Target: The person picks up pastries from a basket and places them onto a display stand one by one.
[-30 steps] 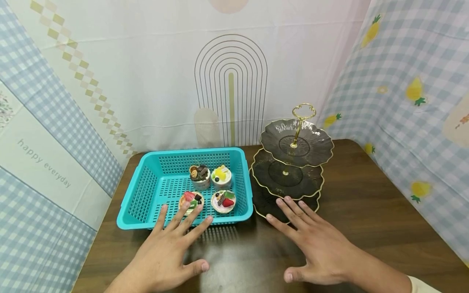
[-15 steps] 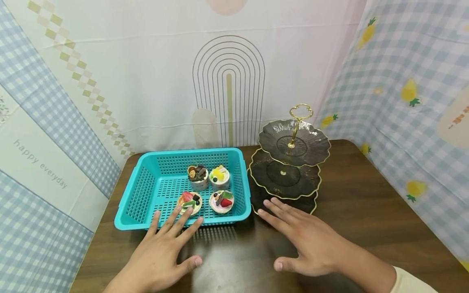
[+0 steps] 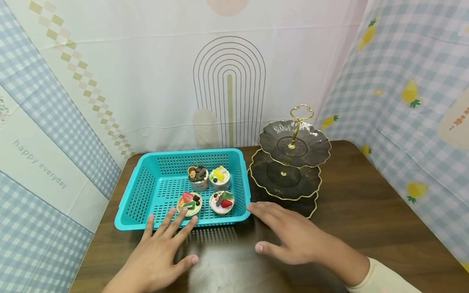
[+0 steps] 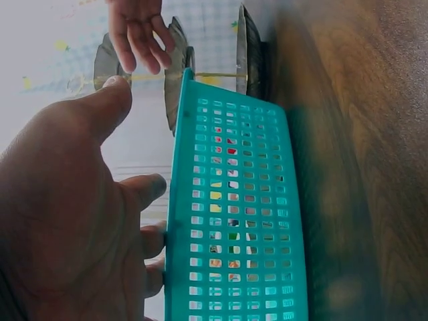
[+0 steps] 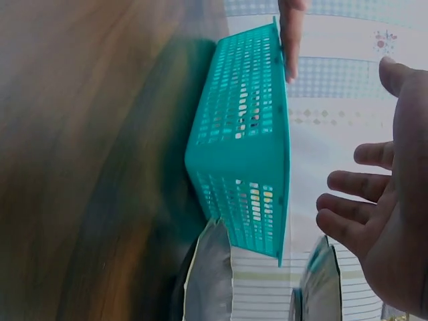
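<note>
Printed cloths (image 3: 157,81) hang behind the dark tabletop (image 3: 351,203), and there's your left hand (image 3: 155,252), fingers spread wide and empty, at the near rim of the turquoise basket (image 3: 141,193); whether they touch, I can't tell. Your right hand (image 3: 293,234), fingers loosely extended, holding nothing, hovers by the near right corner, the tiered stand (image 3: 293,154) just beyond. Four little cakes (image 3: 221,202) sit toward the basket's right: probably light, toppings perhaps fragile, so grip low round the sides. The basket looks stiff, best held by its end rims. Your left fingertips cover part of one cake; the stand's bottom plate is mostly hidden.
</note>
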The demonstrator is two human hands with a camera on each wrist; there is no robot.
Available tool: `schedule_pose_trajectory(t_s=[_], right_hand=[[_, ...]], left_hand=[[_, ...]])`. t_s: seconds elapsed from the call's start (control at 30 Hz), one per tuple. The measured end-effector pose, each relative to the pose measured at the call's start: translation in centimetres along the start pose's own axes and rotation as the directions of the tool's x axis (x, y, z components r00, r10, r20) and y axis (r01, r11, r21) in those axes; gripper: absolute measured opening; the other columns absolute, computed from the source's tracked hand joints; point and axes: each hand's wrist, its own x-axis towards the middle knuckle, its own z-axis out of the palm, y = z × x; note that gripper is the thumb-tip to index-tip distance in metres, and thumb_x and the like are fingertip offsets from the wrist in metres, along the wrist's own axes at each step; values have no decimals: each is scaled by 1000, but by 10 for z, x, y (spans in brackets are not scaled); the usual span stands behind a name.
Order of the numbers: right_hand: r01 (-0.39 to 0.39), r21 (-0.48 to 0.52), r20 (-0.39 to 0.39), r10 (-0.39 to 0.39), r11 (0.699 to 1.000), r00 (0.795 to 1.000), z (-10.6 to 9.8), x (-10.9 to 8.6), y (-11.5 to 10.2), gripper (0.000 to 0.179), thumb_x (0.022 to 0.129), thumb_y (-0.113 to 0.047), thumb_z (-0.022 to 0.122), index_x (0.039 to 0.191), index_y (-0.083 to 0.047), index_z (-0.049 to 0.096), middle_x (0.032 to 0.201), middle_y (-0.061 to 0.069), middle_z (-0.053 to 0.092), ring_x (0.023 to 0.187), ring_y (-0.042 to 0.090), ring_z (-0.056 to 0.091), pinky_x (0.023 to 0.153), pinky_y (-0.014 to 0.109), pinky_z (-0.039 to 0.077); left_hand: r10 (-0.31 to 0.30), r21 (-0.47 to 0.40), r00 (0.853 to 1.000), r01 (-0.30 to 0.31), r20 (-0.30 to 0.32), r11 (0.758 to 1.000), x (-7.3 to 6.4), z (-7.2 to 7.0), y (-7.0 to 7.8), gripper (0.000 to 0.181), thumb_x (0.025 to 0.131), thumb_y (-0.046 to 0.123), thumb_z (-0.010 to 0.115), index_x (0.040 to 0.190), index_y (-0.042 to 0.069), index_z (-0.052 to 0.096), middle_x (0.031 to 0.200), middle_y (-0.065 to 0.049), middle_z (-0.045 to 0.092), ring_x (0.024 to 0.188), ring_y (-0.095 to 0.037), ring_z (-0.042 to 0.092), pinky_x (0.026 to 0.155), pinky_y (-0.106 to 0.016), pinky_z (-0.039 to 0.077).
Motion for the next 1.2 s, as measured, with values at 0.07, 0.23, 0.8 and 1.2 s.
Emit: schedule_pose_trajectory(t_s=[0.07,0.23,0.8,1.2], right_hand=[[-27,33,24,26,999,999,2,7,-1,76,101,-59,55,163,-23,30,160,1,40,146,18,38,108,46,45],[-79,87,47,75,993,996,7,24,-3,74,101,-62,52,162,-26,31,159,-3,41,145,14,37,110,45,43],[-79,85,48,75,993,996,19,75,-4,71,103,-60,48,159,-16,40,157,6,44,145,20,39,112,45,41],[-138,58,79,133,989,988,30,103,2,71,103,-52,57,158,-12,40,156,11,44,145,24,39,113,45,40]], left_hand=[[-6,-9,1000,6,3,1000,-1,0,-1,79,98,75,40,163,32,29,170,-2,18,156,-31,11,116,-57,-20],[-5,-37,1000,5,2,999,0,1,-2,78,98,73,42,163,31,32,170,-2,17,156,-31,11,117,-64,-13],[-16,-54,1000,17,4,998,1,0,-1,78,97,75,40,162,32,33,170,-1,19,156,-30,11,116,-65,-14],[-18,-66,1000,18,-5,998,0,1,1,78,97,74,43,162,32,33,169,0,21,156,-29,11,116,-69,-8]])
